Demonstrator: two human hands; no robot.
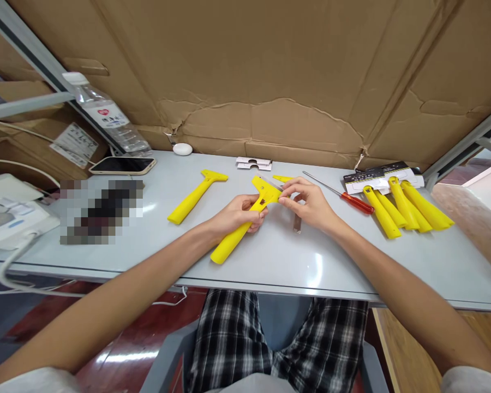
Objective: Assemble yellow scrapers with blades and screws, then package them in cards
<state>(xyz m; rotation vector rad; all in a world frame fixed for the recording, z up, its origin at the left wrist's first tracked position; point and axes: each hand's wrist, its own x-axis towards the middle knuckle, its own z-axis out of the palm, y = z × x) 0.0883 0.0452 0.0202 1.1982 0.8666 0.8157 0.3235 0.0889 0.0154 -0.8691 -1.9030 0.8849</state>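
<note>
My left hand (240,216) is wrapped round a yellow scraper (231,244) just below its wide head, the handle slanting down to the left. At the head's upper edge runs a thin grey strip that looks like a blade (272,183). The fingertips of my right hand (305,199) are pinched on that strip at the head's right end, and partly hide it. Under my right hand lies a small brown, shiny piece (297,224). Another yellow scraper (196,197) rests to the left, and part of a further yellow piece (282,178) shows behind my right hand.
A red-handled screwdriver (355,202) lies right, beside several yellow scrapers (387,218) with black-and-white card sleeves (387,176). Folded white card (253,163), a white oval object (182,149), a phone (123,165) and a leaning bottle (110,117) sit along the back. Cardboard (253,60) walls the rear.
</note>
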